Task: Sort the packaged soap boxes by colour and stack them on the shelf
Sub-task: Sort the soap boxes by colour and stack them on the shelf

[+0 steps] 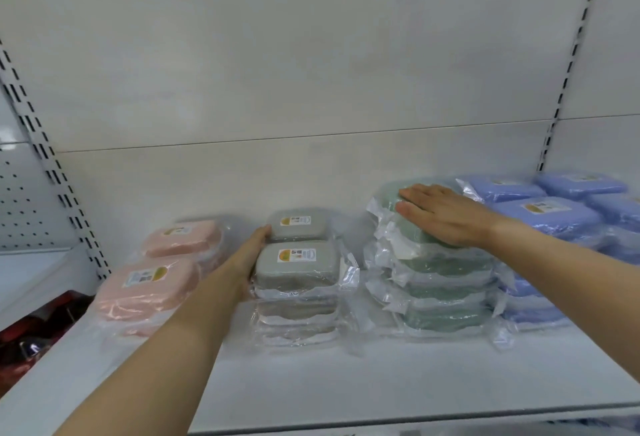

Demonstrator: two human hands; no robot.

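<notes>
The grey soap boxes (pixel 298 267) stand in two plastic-wrapped stacks on the white shelf (pixel 346 383), one behind the other, each top box showing a label. The left grip (pixel 247 261) lies flat against the left side of these grey stacks, fingers straight and pressed along the wrapping, the fingertips reaching the rear stack; nothing is curled round a box.

To the right of that grip, past a narrow gap, the green soap boxes (pixel 446 292) form one taller stack in loose clear wrap. The right grip (pixel 446 216) rests palm down on the top green box, fingers straight and together, pointing left, holding nothing.

Just beyond the right grip, further right, the blue soap boxes (pixel 543 214) sit in several stacks, touching the green stack's wrapping. On the far side of the left grip, to its left, the pink soap boxes (pixel 149 292) lie in two low stacks, one nearer and one toward the back panel (pixel 311 72).

Slotted uprights (pixel 52 165) flank the panel. Below the shelf at far left some dark red items (pixel 31 331) show, too blurred to identify.
</notes>
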